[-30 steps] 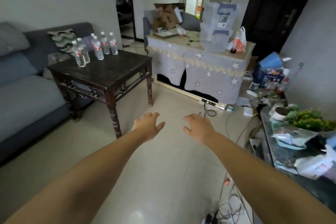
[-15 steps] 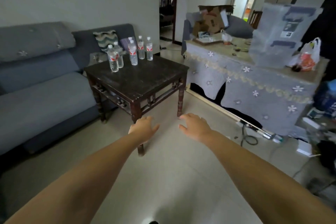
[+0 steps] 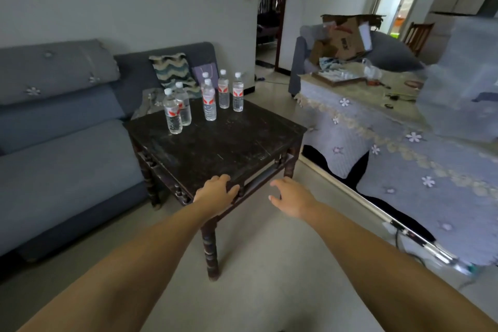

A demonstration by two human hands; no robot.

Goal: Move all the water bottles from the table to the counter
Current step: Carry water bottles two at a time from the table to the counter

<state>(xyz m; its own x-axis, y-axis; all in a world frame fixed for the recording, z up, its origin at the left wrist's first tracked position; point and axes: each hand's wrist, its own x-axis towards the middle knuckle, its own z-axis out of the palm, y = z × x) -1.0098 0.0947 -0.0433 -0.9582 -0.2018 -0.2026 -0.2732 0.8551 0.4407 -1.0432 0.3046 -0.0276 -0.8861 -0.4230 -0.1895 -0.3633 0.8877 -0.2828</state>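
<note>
**Six bottles waiting at the far edge of the table**

Grey sofa cushions are filling the left of the room (image 3: pixel 54 127), and a dark wooden table (image 3: pixel 221 148) is standing in front of them. Across the aisle on my right a long surface draped in a flowered cloth (image 3: pixel 377 127) is carrying boxes and clutter.

I am reaching forward with both arms. My left hand (image 3: pixel 215 194) is hanging over the near corner of the table, fingers spread and empty; whether it is touching the wood I cannot tell. My right hand (image 3: pixel 292 198) is hovering just past that corner, also spread wide and holding nothing.

All the water bottles (image 3: pixel 204 100) are standing upright near the table's far edge, close to the sofa, well apart from my hands. I am counting six: two on the left nearly touching, one in the middle with another half hidden behind it, and two more to the right. Each is clear plastic with a white cap and a red-and-white label.

I am judging them to be full, so fairly weighty for their size, with thin walls that will dent under a hard squeeze and may be slick. I am planning to wrap my fingers around the labelled middle of each one.
</note>
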